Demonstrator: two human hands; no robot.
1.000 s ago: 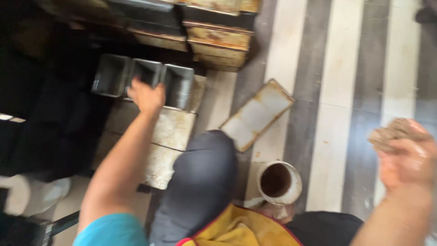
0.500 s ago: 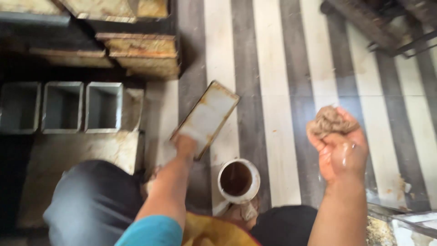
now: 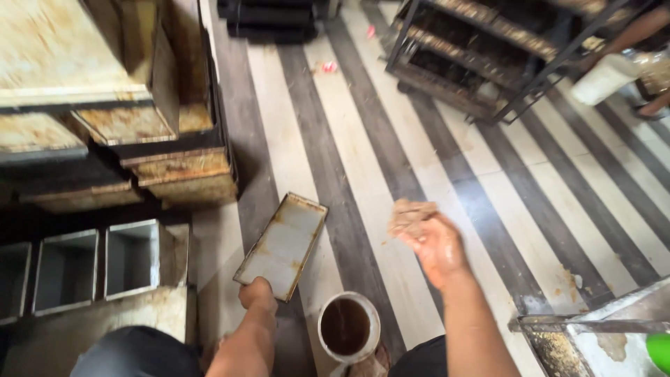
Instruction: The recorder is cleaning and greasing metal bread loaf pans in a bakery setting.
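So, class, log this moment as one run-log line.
left hand: grips flat metal lid by near edge | right hand: holds brown rag | white cup: on floor between arms

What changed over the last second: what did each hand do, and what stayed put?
The left hand left the row of loaf tins and took hold of the flat metal tray lid by its near end. The right hand stayed raised, still holding the brown greasy rag. The cup of dark liquid stayed put.
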